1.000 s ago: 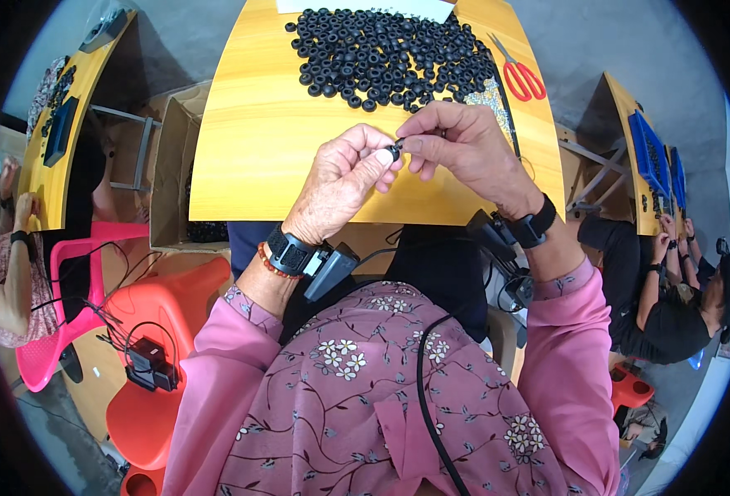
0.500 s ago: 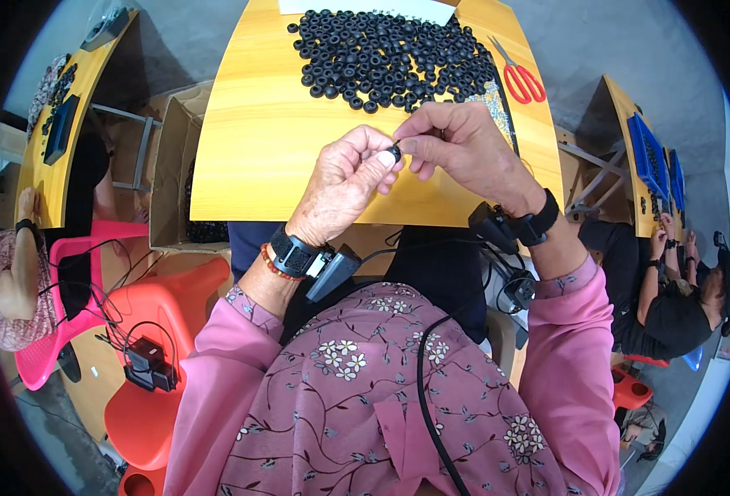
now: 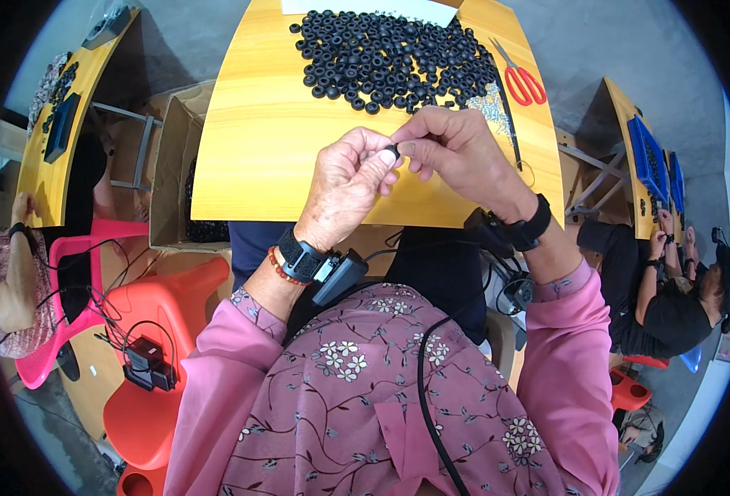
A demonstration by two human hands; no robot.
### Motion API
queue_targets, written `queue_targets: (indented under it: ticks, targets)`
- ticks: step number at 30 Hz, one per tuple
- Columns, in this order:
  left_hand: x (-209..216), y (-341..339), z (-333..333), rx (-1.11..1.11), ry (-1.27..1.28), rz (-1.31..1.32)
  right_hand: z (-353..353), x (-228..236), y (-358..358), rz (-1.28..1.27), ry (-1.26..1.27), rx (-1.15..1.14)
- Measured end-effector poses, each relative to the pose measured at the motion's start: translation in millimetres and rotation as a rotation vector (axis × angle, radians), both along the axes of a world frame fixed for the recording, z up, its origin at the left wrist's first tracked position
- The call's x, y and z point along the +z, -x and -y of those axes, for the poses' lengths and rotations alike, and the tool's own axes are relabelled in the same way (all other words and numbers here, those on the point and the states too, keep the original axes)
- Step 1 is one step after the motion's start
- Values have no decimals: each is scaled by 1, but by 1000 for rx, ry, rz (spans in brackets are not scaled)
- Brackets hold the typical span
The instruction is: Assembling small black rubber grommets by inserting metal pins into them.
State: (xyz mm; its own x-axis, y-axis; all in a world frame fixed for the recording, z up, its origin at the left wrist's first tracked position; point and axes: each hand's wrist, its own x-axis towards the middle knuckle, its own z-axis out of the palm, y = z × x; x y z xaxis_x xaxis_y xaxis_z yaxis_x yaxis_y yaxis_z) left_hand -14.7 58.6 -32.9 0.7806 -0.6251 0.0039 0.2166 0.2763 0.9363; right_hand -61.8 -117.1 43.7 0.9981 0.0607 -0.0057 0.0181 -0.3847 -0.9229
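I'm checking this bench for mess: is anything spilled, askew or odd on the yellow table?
Nothing stands out. The black rings lie in one loose heap at the far end of the yellow table, red scissors beside them. Left hand and right hand pinch one small black ring together.

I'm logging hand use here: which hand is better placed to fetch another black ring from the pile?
Right, probably. The right hand sits closer to the pile of black rings, while the left hand curls around the small black ring both pinch.

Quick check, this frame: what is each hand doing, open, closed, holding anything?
Left hand: closed, pinching a small black ring.
Right hand: closed, fingertips on the same ring.
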Motion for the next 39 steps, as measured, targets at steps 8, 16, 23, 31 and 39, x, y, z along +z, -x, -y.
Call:
queue_targets:
  ticks: [8, 16, 23, 31, 39]
  targets:
    - [-1, -1, 1, -22, -49, 43, 1, -17, 7, 225, 157, -1]
    - [6, 0, -3, -55, -33, 6, 4, -17, 12, 273, 115, -25]
    - [7, -1, -4, -64, 53, -78, 1, -15, 10, 264, 122, -15]
    - [7, -2, -5, -82, 66, -120, -6, -7, 16, 234, 89, -10]
    - [6, -2, -3, -51, 46, -97, -11, -2, 23, 248, 184, -24]
